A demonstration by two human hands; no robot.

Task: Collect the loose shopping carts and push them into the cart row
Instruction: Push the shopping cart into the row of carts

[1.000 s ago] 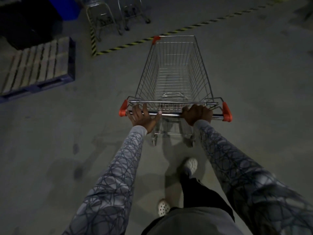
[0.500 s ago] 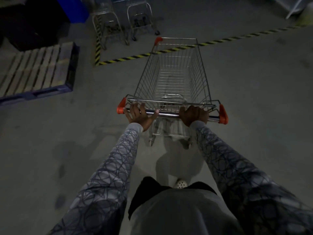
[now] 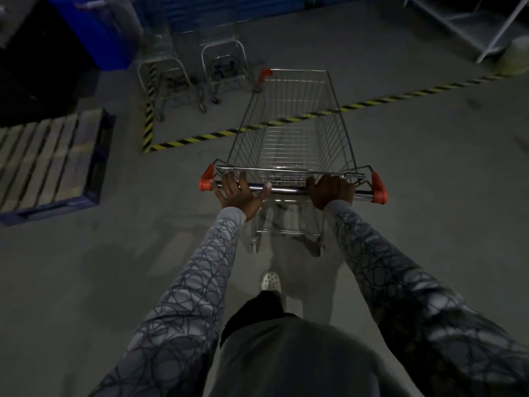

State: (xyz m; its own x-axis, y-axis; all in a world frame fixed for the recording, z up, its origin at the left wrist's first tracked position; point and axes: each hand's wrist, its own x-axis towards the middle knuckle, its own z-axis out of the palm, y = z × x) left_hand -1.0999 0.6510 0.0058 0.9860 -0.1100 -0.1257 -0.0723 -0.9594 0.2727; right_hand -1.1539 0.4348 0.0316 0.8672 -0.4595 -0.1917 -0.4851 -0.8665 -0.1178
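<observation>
The shopping cart (image 3: 290, 138) stands mid-frame, its long axis running straight up the picture and its nose over the striped floor tape (image 3: 200, 138). The cart row (image 3: 221, 64) lies up and left of that nose. On the handle (image 3: 286, 190), the right hand (image 3: 330, 191) wraps round the bar. The left hand (image 3: 237, 193), which is nearer the row, lays its fingers fairly straight over the bar with the thumb splayed. The nose probably needs swinging left.

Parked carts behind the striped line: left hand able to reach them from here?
Probably not yet. The left hand rests on the handle, and the parked carts stand ahead to the left, beyond the striped line, seemingly out of reach.
</observation>
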